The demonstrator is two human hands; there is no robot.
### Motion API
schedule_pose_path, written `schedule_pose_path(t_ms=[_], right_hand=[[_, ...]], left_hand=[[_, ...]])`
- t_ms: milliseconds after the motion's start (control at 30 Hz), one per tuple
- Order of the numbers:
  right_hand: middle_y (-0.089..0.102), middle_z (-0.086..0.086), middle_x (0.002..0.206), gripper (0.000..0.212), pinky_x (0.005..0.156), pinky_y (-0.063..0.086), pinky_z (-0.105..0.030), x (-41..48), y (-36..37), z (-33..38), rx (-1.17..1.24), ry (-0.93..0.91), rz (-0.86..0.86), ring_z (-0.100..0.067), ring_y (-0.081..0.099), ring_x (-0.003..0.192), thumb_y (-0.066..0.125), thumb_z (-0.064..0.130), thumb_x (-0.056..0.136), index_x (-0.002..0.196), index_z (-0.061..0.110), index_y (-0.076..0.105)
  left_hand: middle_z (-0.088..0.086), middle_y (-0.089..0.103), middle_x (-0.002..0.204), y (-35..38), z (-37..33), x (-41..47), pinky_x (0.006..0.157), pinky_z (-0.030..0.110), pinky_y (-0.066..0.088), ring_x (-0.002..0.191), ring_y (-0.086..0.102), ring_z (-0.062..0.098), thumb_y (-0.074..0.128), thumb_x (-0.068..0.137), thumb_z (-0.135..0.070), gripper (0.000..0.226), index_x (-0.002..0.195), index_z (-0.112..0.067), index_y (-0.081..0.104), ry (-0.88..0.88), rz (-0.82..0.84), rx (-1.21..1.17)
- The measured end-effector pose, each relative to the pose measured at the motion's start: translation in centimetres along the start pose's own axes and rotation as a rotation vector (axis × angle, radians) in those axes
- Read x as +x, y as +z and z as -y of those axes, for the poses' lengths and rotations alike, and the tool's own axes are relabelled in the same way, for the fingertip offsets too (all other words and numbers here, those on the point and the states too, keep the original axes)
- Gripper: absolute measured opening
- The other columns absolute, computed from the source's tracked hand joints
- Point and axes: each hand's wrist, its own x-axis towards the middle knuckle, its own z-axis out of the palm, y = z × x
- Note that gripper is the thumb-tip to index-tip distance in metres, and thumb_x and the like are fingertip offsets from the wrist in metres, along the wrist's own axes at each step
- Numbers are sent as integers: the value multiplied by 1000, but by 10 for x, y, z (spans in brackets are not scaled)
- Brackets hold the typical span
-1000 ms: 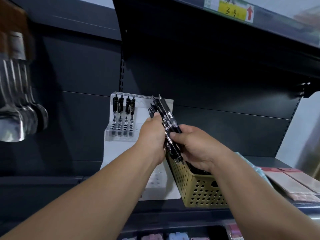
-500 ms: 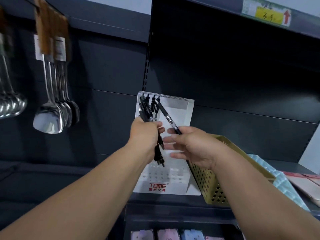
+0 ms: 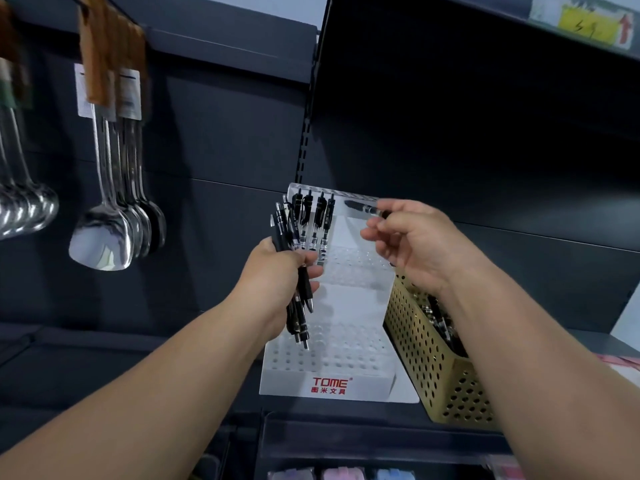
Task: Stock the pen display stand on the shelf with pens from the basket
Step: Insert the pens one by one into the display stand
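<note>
A white stepped pen display stand [image 3: 346,379] marked TOME stands on the dark shelf, with several black pens [image 3: 318,216] upright in its top row at the left. My left hand [image 3: 277,271] grips a bundle of black pens [image 3: 298,306] in front of the stand's left side. My right hand [image 3: 415,244] pinches a single black pen [image 3: 363,206], held nearly level before the stand's top right. A yellow perforated basket [image 3: 436,368] with more pens sits right of the stand, partly hidden by my right forearm.
Metal ladles and spoons [image 3: 114,216] hang on hooks at the left. An upper shelf with a yellow price tag [image 3: 588,26] overhangs the stand. Pink packets [image 3: 623,362] lie at the far right. Pastel items [image 3: 343,474] show on the shelf below.
My right hand has drawn one pen away from the bundle and lifted it up and right, toward the stand's top row. The view has shifted left, and my left hand still holds the bundle.
</note>
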Motion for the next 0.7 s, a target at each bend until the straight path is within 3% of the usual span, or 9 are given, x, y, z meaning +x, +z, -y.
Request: schedule_pose_path(t_ms=[233, 367, 467, 600, 700], right_hand=[[72, -13, 93, 30, 64, 53, -25, 22, 7, 7, -20, -51, 9, -23, 74, 88, 59, -7, 89, 116, 5, 56], [69, -3, 75, 6, 54, 48, -20, 30, 9, 9, -177, -202, -124, -13, 71, 65, 57, 14, 97, 99, 11, 62], [59, 4, 68, 17, 55, 45, -20, 37, 10, 4, -464, -332, -187, -7, 57, 54, 59, 29, 96, 86, 16, 63], [60, -2, 73, 21, 75, 56, -40, 54, 16, -11, -582, -308, -162, -7, 59, 62, 57, 28, 97, 96, 8, 64], [65, -13, 81, 26, 79, 56, -46, 66, 19, -18, -651, -326, -174, -5, 62, 61, 56, 24, 98, 101, -2, 60]], left_hand=[[8, 70, 87, -9, 4, 12, 67, 33, 55, 74, 67, 17, 53, 94, -5, 8, 93, -6, 60, -13, 48, 28], [7, 73, 85, -15, 5, 16, 63, 29, 53, 72, 68, 14, 54, 94, -5, 10, 90, -6, 63, -7, 68, 43], [6, 74, 84, -18, 5, 19, 61, 28, 52, 71, 69, 13, 53, 94, -4, 11, 88, -7, 62, -1, 74, 41], [8, 73, 84, -20, 6, 20, 66, 30, 54, 73, 67, 17, 52, 94, -3, 15, 84, -9, 61, 3, 69, 36], [9, 72, 86, -19, 5, 21, 65, 30, 54, 72, 67, 16, 52, 95, -3, 14, 85, -9, 59, 12, 69, 36]])
